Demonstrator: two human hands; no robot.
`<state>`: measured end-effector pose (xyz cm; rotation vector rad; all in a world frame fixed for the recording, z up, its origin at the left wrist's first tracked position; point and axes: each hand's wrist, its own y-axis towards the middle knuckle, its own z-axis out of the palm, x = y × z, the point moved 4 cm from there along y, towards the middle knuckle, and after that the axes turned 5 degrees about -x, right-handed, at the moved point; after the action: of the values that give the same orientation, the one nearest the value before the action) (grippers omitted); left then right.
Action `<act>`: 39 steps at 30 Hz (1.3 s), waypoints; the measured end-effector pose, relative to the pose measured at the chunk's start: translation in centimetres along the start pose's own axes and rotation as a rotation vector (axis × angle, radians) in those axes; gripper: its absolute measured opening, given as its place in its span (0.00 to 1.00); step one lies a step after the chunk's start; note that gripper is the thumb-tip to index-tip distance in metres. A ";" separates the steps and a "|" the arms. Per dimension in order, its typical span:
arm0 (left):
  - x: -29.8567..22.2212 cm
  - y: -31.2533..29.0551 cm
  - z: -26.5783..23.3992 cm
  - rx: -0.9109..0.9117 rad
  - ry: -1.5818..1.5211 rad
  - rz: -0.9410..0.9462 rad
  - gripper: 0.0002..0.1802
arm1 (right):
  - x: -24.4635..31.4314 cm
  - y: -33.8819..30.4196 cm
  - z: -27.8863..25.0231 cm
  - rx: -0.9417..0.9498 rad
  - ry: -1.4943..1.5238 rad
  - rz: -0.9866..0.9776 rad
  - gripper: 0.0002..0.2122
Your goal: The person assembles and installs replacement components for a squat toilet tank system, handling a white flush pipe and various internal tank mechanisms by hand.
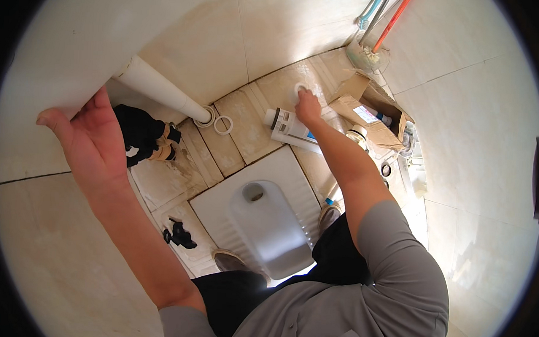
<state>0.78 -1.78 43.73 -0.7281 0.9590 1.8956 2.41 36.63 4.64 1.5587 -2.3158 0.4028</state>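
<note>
My left hand [98,142] is raised at the left, palm showing and thumb stretched away from the fingers. It rests against the lower edge of a large smooth white surface [78,49], which hides some fingertips. Farther off, my right hand [308,107] reaches down to the floor, its fingers closed on a white ring [299,86]. Just below that hand lies a white plastic unit [292,126] with a round end. A white pipe [165,90] slants down to the floor near my left hand, with white rings [223,125] at its foot.
A squat toilet [264,228] is set in the floor between my shoes. An opened cardboard box [375,116] stands at the right, before a bin [366,56] with brushes. Black and tan work gloves [149,134] are at the left; black parts [181,234] lie nearer me.
</note>
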 end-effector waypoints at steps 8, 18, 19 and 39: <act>0.1 0.1 0.2 0.020 -0.068 -0.022 0.41 | 3.3 2.7 -9.3 -0.034 0.560 -0.144 0.24; 0.4 -0.2 0.2 -0.077 -0.175 -0.120 0.41 | 8.3 0.1 -18.8 0.552 1.614 -0.094 0.17; 0.6 -0.2 0.0 -0.075 -0.186 -0.156 0.40 | 8.5 -0.1 -19.1 0.553 1.615 -0.103 0.17; 1.0 -0.2 -1.6 -0.027 -0.131 -0.140 0.48 | 9.7 0.1 -18.9 0.552 1.697 -0.049 0.16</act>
<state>0.71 -2.57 42.04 -0.6611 0.7821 1.8131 0.89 36.17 25.80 0.6886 -0.8078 1.6041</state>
